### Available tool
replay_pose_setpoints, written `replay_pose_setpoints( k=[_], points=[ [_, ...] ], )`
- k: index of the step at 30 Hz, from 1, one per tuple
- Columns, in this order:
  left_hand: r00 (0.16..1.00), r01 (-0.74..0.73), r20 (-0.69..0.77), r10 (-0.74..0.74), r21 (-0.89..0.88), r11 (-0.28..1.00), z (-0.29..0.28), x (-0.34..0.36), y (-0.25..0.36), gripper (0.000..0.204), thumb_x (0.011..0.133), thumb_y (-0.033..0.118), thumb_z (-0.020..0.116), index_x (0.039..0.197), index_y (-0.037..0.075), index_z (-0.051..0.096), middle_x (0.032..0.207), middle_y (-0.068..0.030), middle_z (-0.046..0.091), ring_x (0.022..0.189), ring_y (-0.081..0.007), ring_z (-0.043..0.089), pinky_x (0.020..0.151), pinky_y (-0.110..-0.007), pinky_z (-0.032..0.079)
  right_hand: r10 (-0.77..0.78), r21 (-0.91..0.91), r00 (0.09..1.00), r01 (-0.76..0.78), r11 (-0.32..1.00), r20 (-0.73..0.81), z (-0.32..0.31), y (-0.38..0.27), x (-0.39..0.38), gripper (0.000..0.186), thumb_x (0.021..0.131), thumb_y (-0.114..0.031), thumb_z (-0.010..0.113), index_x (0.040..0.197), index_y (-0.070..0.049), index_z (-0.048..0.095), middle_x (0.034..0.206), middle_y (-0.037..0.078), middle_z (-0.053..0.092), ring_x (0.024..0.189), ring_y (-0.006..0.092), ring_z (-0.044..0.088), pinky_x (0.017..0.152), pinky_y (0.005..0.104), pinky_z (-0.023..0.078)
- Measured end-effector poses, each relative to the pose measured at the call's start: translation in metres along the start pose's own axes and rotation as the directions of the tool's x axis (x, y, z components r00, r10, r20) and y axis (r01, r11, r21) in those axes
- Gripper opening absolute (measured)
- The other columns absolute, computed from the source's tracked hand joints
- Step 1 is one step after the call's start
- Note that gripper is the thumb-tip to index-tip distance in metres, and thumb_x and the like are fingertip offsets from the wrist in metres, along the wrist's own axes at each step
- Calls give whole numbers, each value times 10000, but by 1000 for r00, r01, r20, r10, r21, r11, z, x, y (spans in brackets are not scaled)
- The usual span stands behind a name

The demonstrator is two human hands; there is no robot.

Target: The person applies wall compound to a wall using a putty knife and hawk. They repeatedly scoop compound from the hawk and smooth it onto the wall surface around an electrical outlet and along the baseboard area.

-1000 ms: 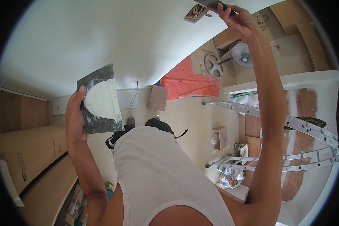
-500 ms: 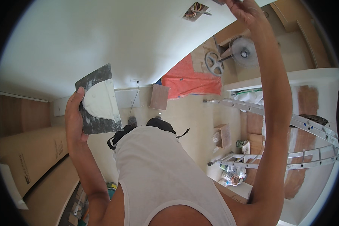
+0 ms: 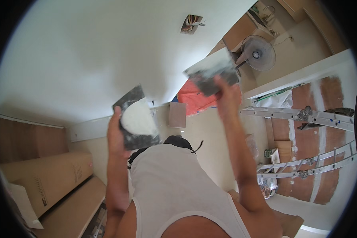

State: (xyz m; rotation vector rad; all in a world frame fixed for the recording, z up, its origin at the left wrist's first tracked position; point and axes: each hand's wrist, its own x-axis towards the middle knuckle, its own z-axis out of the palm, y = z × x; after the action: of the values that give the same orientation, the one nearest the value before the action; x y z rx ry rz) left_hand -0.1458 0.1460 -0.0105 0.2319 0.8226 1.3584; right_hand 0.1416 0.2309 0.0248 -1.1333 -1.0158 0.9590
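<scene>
In my left hand (image 3: 116,135) is a flat dark plastering blade (image 3: 131,97), tilted, its thumb over the edge. A thick rounded mound of white putty (image 3: 139,118) sits on its face. My right hand (image 3: 227,97) is closed on a second wide dark plastering blade (image 3: 210,81), which is blurred by motion. White putty coats the far part of that blade. It is held up near the edge of the pale wall (image 3: 87,47); whether it touches the wall I cannot tell. An open electrical box (image 3: 191,24) with bare wires shows in the wall above.
To the right stands an aluminium ladder (image 3: 285,114), with a pedestal fan (image 3: 258,53) farther back. A red sheet (image 3: 194,99) covers part of the floor near a brown box (image 3: 177,115). Large cardboard boxes (image 3: 59,178) lie at the left.
My right hand has come down from high on the wall, bringing its putty-coated blade into view. My left hand with its blade has shifted right and slightly lower. The whole view has also shifted.
</scene>
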Motion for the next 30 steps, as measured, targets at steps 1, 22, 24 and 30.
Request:
replay_pose_setpoints(
  k=[1, 22, 24, 30],
  points=[
    [1000, -17, 24, 19, -50, 999, 6, 7, -11, 391, 984, 364, 540, 1225, 59, 572, 1133, -63, 658, 1007, -196, 646, 889, -358, 526, -151, -132, 988, 149, 980, -10, 18, 6, -28, 270, 897, -242, 681, 1007, 5, 683, 893, 36, 697, 761, 81, 593, 645, 243, 471],
    [992, -114, -61, 107, -116, 987, -8, -10, -5, 445, 995, 381, 495, 1289, 47, 522, 1225, -88, 618, 1110, -235, 611, 944, -401, 499, -782, -814, 372, 509, -278, 500, -8, -18, 189, 601, 716, 30, 597, 1262, -223, 612, 1319, -48, 565, 1172, 232, 500, 988, 440, 345],
    [986, -130, -123, 116, -118, 984, -18, -12, -4, 430, 990, 380, 502, 1273, 58, 534, 1207, -77, 623, 1089, -235, 614, 929, -409, 503, -781, -811, 379, 523, -261, 495, -10, 5, 193, 590, 711, 25, 606, 1247, -223, 620, 1311, -57, 567, 1171, 223, 500, 989, 435, 345],
    [979, -181, -116, 166, -128, 975, -24, -18, 5, 396, 983, 381, 517, 1230, 76, 563, 1155, -55, 636, 1035, -214, 622, 872, -388, 517, -784, -863, 506, 500, -74, 360, -28, 37, 153, 444, 675, 29, 650, 1058, -188, 703, 1338, -13, 570, 1236, 234, 471, 1033, 435, 310]
  ],
)
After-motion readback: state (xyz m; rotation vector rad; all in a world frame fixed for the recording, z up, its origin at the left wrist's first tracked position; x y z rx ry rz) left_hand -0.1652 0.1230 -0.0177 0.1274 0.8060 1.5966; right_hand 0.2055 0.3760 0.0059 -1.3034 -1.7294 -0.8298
